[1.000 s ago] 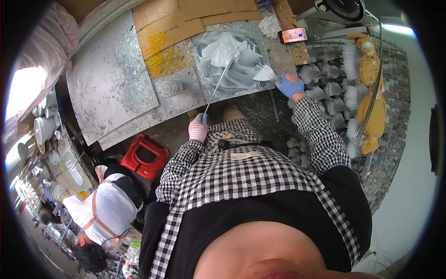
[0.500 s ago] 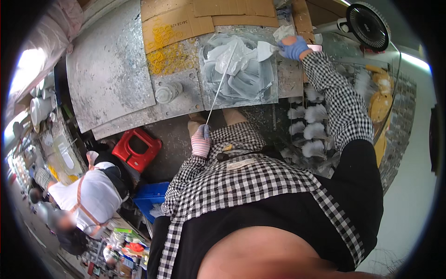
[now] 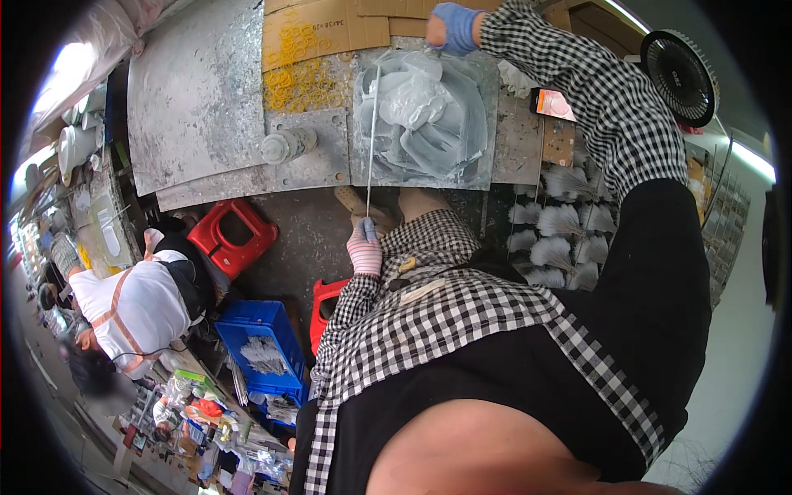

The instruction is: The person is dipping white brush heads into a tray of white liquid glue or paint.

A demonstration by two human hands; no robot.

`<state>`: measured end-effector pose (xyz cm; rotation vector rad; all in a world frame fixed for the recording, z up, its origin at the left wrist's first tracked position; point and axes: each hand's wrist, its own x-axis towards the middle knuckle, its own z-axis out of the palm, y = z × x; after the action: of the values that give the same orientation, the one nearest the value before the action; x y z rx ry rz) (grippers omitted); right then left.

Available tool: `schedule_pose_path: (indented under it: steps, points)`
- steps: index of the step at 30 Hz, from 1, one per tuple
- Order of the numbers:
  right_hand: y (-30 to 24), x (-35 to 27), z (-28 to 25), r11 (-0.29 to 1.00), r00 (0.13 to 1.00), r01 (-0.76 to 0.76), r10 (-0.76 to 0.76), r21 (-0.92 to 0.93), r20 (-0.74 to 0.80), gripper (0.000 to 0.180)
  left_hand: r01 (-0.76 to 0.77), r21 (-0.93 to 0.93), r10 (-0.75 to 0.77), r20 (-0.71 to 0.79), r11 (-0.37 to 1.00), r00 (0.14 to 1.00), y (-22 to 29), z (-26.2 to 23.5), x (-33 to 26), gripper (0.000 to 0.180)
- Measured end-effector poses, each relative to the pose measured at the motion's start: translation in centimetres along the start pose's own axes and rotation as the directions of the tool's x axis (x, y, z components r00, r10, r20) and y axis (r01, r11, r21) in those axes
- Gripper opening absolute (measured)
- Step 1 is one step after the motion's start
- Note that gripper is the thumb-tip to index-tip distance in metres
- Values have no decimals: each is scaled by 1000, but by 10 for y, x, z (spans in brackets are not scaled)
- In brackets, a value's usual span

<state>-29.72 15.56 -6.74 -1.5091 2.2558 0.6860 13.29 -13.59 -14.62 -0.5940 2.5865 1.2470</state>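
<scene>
My left hand, in a pink striped glove, grips the lower end of a long thin white rod that reaches up over a pile of clear plastic bags on a metal worktable. My right hand, in a blue glove, is stretched out to the far edge of that pile, fingers curled at the rod's top end or the plastic there; which of the two it holds is unclear. Both arms wear a black-and-white checked shirt.
Yellow rubber bands lie on cardboard left of the bags. A phone and a black fan sit to the right. White feathery bundles stand below. A red stool, a blue crate and a seated person are to my left.
My right hand has moved from the right side of the table up to the far edge of the plastic pile. My left hand stays on the rod; the view has shifted.
</scene>
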Motion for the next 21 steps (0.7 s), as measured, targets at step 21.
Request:
schedule_pose_path:
  steps: [21]
  points:
    - [-118, -132, 23, 739, 858, -506, 483, 445, 173, 26, -52, -28, 54, 110, 998, 992, -10, -32, -10, 24]
